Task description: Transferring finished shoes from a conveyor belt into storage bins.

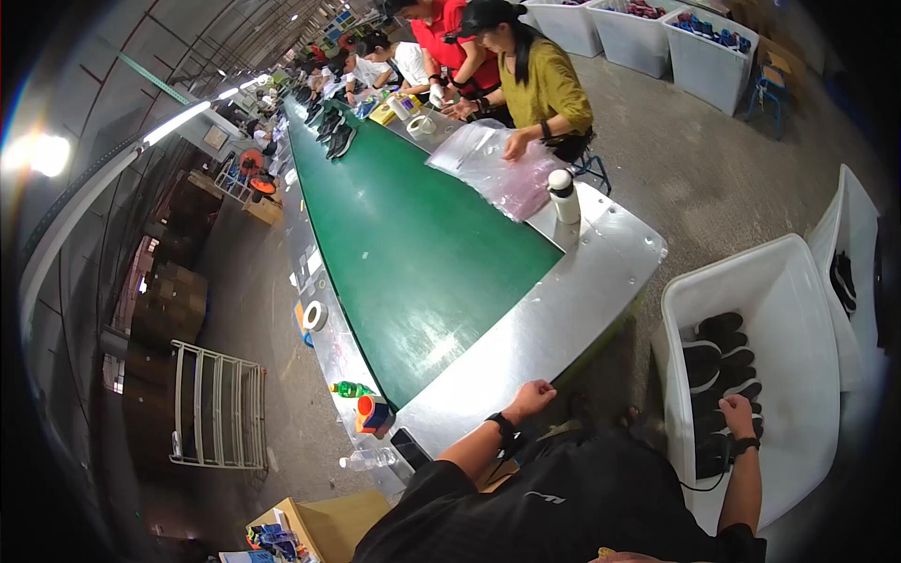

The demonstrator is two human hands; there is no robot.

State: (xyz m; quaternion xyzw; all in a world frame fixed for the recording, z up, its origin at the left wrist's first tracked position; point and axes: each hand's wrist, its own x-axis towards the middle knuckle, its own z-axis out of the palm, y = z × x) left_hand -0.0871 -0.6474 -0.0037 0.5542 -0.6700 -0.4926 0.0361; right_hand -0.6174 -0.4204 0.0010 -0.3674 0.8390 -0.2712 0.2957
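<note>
My left hand (532, 398) hovers by the front edge of the metal table end (488, 387), its fingers curled closed and nothing visible in them. At my right side, my right hand (738, 413) reaches over a white plastic bin (793, 375). Its fingers are curled against dark shoes with pale soles (702, 364) piled along the bin's near left side. Whether those fingers grip a shoe is hidden. A black band circles each wrist.
A green conveyor belt (413, 253) runs away from me, carrying black shoes (336, 133) far off. Co-workers line its right side; the nearest, in a yellow top (544, 89), handles clear plastic bags (488, 164). A white bottle (564, 197), tape roll (315, 316) and phone (410, 448) sit on the edges.
</note>
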